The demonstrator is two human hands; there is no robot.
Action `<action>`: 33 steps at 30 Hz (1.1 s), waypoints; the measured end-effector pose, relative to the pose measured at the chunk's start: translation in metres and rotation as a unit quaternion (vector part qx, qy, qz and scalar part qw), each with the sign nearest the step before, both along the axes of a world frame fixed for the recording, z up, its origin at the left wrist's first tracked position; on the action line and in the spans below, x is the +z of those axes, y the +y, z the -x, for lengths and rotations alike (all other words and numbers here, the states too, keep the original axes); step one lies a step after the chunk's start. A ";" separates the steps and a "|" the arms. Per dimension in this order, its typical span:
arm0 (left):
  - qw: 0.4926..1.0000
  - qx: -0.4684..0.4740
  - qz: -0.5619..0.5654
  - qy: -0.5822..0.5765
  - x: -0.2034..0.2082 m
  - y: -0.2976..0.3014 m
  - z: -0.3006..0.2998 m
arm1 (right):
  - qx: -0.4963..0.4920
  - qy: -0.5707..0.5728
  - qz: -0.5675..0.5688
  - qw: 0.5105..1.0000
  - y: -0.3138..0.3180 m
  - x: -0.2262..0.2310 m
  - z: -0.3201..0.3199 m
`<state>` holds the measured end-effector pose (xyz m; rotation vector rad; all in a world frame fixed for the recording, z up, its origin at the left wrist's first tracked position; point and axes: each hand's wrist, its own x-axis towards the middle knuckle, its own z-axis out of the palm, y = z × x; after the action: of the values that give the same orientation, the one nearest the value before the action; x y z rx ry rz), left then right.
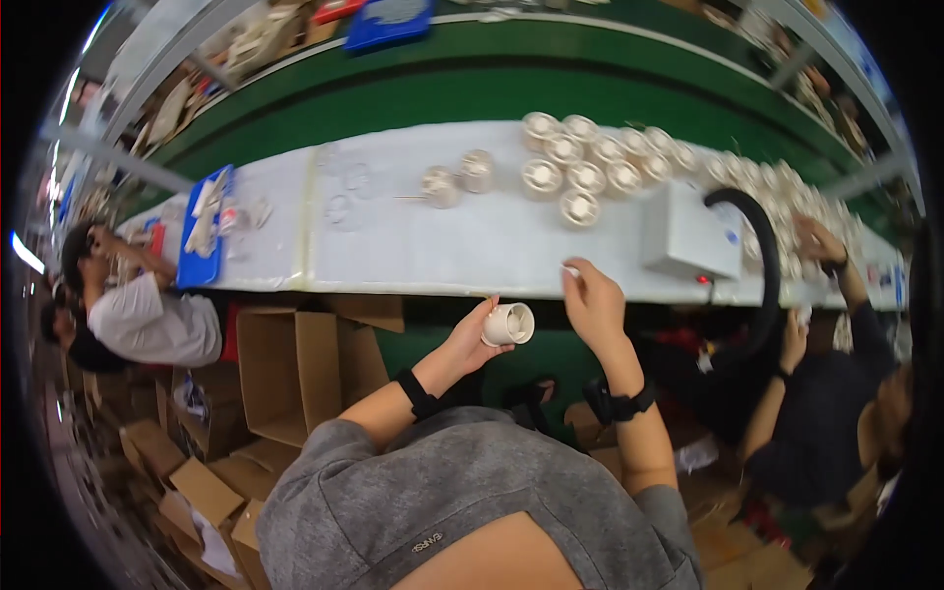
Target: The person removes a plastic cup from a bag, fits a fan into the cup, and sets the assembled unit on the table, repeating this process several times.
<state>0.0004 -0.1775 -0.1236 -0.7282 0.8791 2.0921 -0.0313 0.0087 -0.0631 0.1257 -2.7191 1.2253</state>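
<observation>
My left hand (466,341) is closed round a short white cylindrical housing (510,324), held in front of the table's near edge. Its open end faces me and to the right, with blade-like fins visible inside. To the right, my right hand (597,303) is raised at the table edge, thumb and forefinger pinched together. A small pale bit (570,270) shows at its fingertips, too small to name. Beyond my hands, two similar round cream parts (440,187) stand on the white table (393,246). Several more white fan-like round parts (580,207) are grouped to the right.
A white box (691,231) with a red light stands at the right, beside a black curved tube (767,256). At the far left lies a blue tray (202,231). Co-workers sit on both sides. Open cardboard boxes (285,369) crowd the floor at left.
</observation>
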 end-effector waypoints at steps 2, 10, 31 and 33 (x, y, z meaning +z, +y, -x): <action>0.999 0.030 0.021 0.018 -0.018 -0.037 -0.004 | 0.140 0.030 -0.024 0.989 -0.063 0.012 0.048; 0.998 0.045 0.019 0.037 -0.048 -0.109 -0.021 | 0.287 0.231 -0.279 0.887 -0.288 -0.055 0.197; 0.942 -0.252 -0.131 -0.180 -0.092 0.170 0.004 | -0.038 -0.185 0.846 0.499 0.074 -0.042 -0.232; 0.918 -0.293 -0.169 -0.207 -0.101 0.222 -0.012 | -0.070 -0.123 0.860 0.490 0.080 -0.043 -0.269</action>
<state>0.0124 0.0448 -0.2249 -0.5934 0.4081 1.4264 0.2381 0.0884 -0.1059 -0.5077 -0.3339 3.0990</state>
